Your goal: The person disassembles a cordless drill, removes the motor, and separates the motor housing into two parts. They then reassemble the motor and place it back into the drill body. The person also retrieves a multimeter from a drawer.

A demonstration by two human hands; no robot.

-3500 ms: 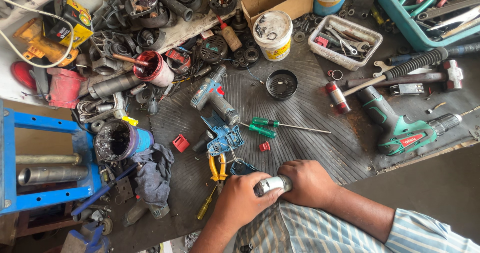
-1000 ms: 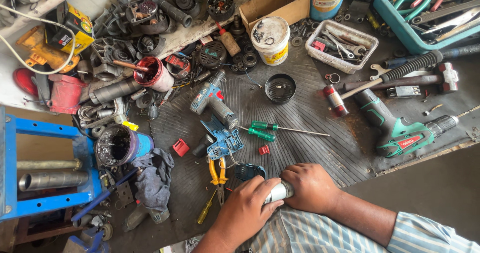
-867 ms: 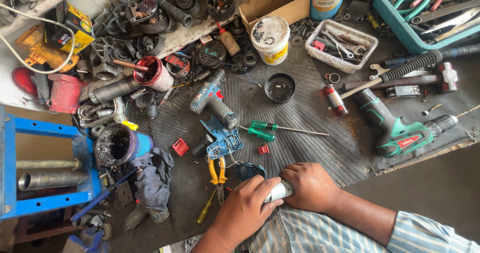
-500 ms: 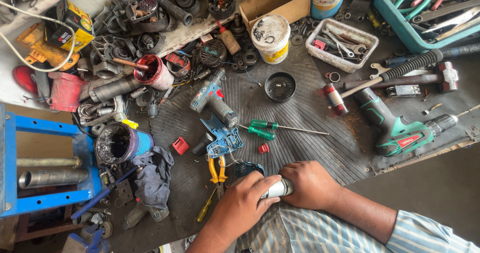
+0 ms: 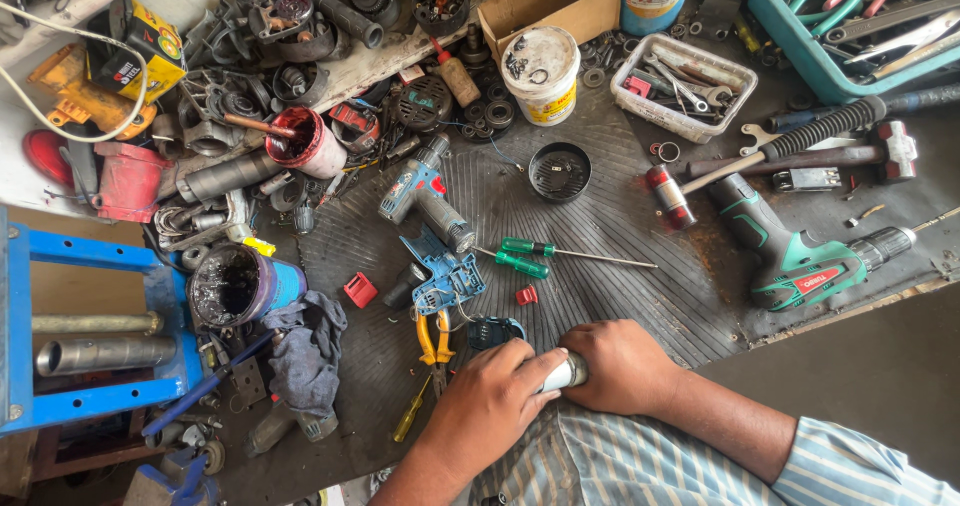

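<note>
Both of my hands close around a small silver metal cylinder (image 5: 568, 373) near the bottom of the head view. My left hand (image 5: 490, 406) grips it from the left and my right hand (image 5: 622, 364) from the right. Only the middle of the part shows between the fingers. A dark teal part (image 5: 492, 331) lies just beyond my left hand. Yellow-handled pliers (image 5: 432, 338) lie beside it, and a blue drill housing half (image 5: 446, 274) sits farther up on the ribbed black mat (image 5: 620, 216).
Two green-handled screwdrivers (image 5: 540, 256), a grey-blue drill (image 5: 428, 198), a green cordless drill (image 5: 800, 266), a hammer (image 5: 790, 151), a black round cap (image 5: 559, 172), a white tub (image 5: 541, 74) and a clear tray of wrenches (image 5: 686, 86) crowd the mat. A blue stand (image 5: 60, 326) stands at left.
My hands have shifted slightly on the silver cylinder, turning it a little between them. Nothing else on the mat has moved.
</note>
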